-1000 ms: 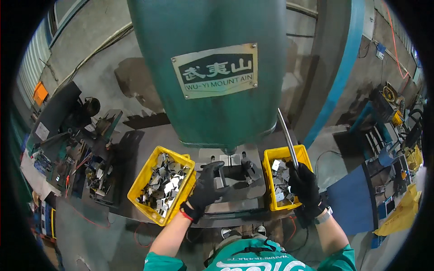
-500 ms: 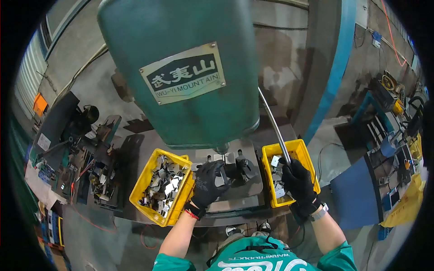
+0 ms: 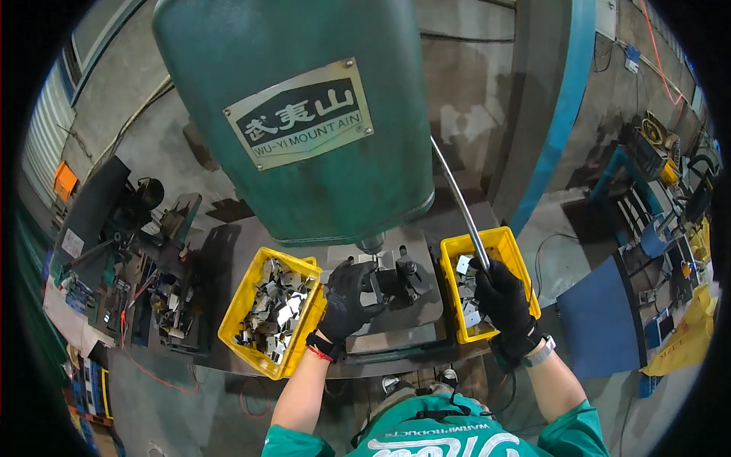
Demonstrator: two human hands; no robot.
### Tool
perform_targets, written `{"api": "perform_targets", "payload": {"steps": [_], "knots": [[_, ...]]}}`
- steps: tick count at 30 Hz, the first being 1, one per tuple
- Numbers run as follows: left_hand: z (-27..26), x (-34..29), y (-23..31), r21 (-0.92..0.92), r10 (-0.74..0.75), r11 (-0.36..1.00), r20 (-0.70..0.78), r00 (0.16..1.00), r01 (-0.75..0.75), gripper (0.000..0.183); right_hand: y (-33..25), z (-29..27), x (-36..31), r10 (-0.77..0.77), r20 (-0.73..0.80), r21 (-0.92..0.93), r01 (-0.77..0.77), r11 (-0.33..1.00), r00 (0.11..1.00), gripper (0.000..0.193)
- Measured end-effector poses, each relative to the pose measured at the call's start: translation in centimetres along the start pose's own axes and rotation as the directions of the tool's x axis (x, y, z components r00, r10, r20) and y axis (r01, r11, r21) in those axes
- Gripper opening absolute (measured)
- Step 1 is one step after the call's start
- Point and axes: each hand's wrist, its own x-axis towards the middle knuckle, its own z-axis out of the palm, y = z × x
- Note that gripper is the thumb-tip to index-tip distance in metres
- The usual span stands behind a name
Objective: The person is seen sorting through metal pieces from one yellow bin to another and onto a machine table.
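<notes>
Gloved right hand [image 3: 504, 305] curls around a steel lever [image 3: 460, 201]; gloved left hand [image 3: 350, 302], its grip impossible to tell, is at a dark fixture [image 3: 390, 283] below a green machine head [image 3: 320, 186].

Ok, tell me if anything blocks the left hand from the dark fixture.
Nothing visible does: the left hand is close beside the dark fixture, below the green machine head, and the left yellow bin stands on the hand's other side.

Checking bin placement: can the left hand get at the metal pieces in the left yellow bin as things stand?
Likely yes. The left hand is just right of the left yellow bin, whose open top leaves the metal pieces uncovered, so the way from above looks free.
</notes>
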Motion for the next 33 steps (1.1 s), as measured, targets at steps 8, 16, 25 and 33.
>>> {"api": "perform_targets", "payload": {"steps": [8, 16, 25, 33], "knots": [[1.4, 0.0, -0.2, 0.155, 0.113, 0.981, 0.023, 0.993, -0.115, 0.055, -1.2, -0.5, -0.3, 0.239, 0.054, 0.352, -0.242, 0.904, 0.970, 0.012], [3.6, -0.9, -1.8, 0.246, 0.166, 0.960, -0.114, 0.979, -0.134, 0.053, -2.2, 0.3, -0.6, 0.050, -0.025, 0.031, -0.049, 0.998, 0.998, 0.011], [3.1, -1.6, 0.9, 0.267, -0.302, 0.926, 0.103, 0.948, 0.266, 0.032, -1.0, -0.4, -0.5, 0.027, -0.039, -0.040, -0.029, 0.999, 0.999, 0.017], [7.9, -3.0, 0.7, 0.298, -0.263, 0.894, -0.255, 0.930, 0.335, 0.024, -0.8, -0.2, -0.3, 0.080, -0.007, 0.000, -0.080, 0.997, 0.997, 0.019]]}}
